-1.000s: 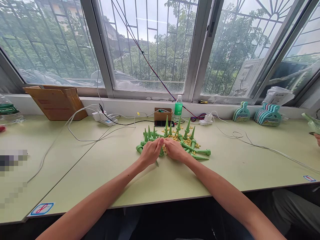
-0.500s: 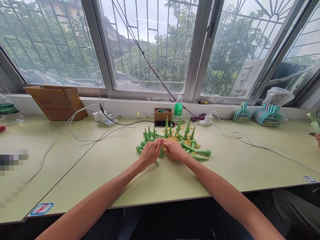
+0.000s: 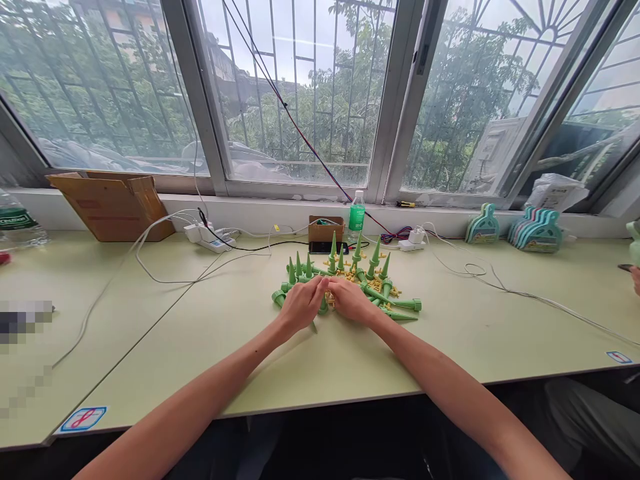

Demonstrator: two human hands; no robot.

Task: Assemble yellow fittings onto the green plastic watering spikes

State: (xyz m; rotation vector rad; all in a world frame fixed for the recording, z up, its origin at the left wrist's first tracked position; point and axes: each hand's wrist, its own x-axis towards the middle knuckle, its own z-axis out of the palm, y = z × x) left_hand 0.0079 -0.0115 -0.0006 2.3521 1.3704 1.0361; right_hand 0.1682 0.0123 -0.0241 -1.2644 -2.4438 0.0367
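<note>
A heap of green plastic cone spikes point(image 3: 373, 263) lies mid-table, several upright, others on their sides, mixed with small yellow parts point(image 3: 350, 275). My left hand point(image 3: 300, 305) is curled around one green spike whose tip pokes out below the palm. My right hand point(image 3: 353, 300) is pinched closed right beside it, fingertips meeting the left hand's; what it pinches is hidden.
White and black cables point(image 3: 165, 263) and a power strip point(image 3: 210, 238) cross the pale green table point(image 3: 210, 347). A cardboard box point(image 3: 113, 203), a small brown box point(image 3: 326, 229), a green bottle point(image 3: 357, 215), and stacked teal packs point(image 3: 535, 230) line the sill. Another person's hand point(image 3: 635, 277) shows far right.
Both hands stay together at the front of the pile with only slight finger movement. The other person's hand and green item at the far right shifted a little.
</note>
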